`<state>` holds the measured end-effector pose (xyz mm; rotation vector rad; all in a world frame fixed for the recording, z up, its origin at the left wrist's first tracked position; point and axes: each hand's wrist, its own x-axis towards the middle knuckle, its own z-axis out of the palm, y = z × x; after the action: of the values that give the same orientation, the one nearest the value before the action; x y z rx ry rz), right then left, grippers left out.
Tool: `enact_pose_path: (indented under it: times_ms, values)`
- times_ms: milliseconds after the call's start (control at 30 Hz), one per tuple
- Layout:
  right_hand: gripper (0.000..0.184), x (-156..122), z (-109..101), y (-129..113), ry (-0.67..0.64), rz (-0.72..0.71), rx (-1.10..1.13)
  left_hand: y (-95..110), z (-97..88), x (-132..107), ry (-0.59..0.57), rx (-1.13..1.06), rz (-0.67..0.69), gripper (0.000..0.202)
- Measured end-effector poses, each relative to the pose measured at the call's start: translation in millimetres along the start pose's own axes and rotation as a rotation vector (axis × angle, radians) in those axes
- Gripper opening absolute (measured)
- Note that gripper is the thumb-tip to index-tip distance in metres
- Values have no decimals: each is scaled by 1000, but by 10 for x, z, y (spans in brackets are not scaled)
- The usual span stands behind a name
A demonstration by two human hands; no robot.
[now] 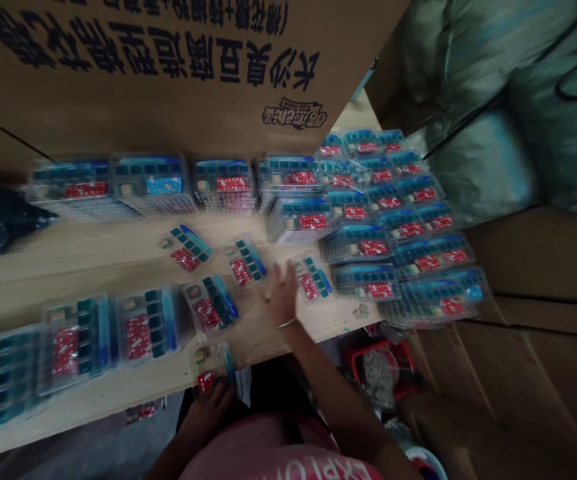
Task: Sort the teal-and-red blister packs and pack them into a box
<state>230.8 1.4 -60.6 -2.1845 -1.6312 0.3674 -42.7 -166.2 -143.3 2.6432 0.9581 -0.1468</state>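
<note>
At the table's front edge my left hand has its fingers closed on a clear plastic pack, which holds a red packet and a blue strip. My right hand is over the tabletop, blurred, with its fingers apart and nothing visible in them. Just right of it lies a clear pack with a red printed packet, dark teal squares and a blue pen-like stick. To its left are similar packs, one nearby, one farther back and one nearer the front.
Stacks of such packs line the back and right side of the wooden table; more stand front left. A large printed cardboard box rises behind. Wrapped bundles lie right; a red basket sits below.
</note>
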Motion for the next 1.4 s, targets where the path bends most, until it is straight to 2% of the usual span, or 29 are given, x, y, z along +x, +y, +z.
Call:
enact_pose_path:
  times_ms: [67,133,167,267,367,500,567,600,667,767,867,933,1033,1100,1167,1267,1333,1400]
  values:
    - [75,129,-111,518,114,187,-59,16,2,5,-17,-22,-17,49]
    - [75,192,-150,863,116,254,-111,31,-6,13,-38,-45,-18,48]
    - [76,192,-148,954,88,252,-133,38,-14,19,-44,-52,-2,47]
    - [80,110,-113,992,-9,185,-170,66,-57,49,-47,-47,44,46]
    - [85,1,-93,975,-29,119,-163,116,-131,103,-61,-40,46,46]
    - [84,-133,-139,1006,-57,39,-98,209,-251,190,-139,-99,-1,47]
    - [82,-211,-167,858,-44,21,-32,253,-301,226,-181,-116,-30,47]
    - [82,-254,-171,711,-35,2,9,271,-320,240,-197,-122,-39,47]
    - [83,-336,-146,283,-39,-73,95,301,-348,258,-215,-128,-52,45]
    - [88,-416,-17,-494,-118,-182,181,327,-363,267,-202,-125,-57,43]
    - [92,-433,154,-1034,-228,-158,168,334,-350,258,-150,-114,-33,37]
    - [91,-434,233,-1144,-274,-141,147,330,-331,243,-115,-100,-20,35]
    - [79,-374,263,-1045,-256,-177,156,320,-302,204,-96,-69,-15,37]
    - [68,-215,240,-960,-211,-216,179,313,-288,171,-105,-61,-22,39]
    - [54,68,218,-978,-182,-272,190,306,-280,138,-114,-64,-42,39]
    - [43,597,262,-1242,-226,-379,154,297,-289,99,-113,-70,-51,38]
    - [51,896,361,-1490,-310,-411,87,296,-314,85,-96,-68,-51,38]
    - [69,1088,499,-1697,-395,-395,3,301,-348,80,-77,-62,-63,39]
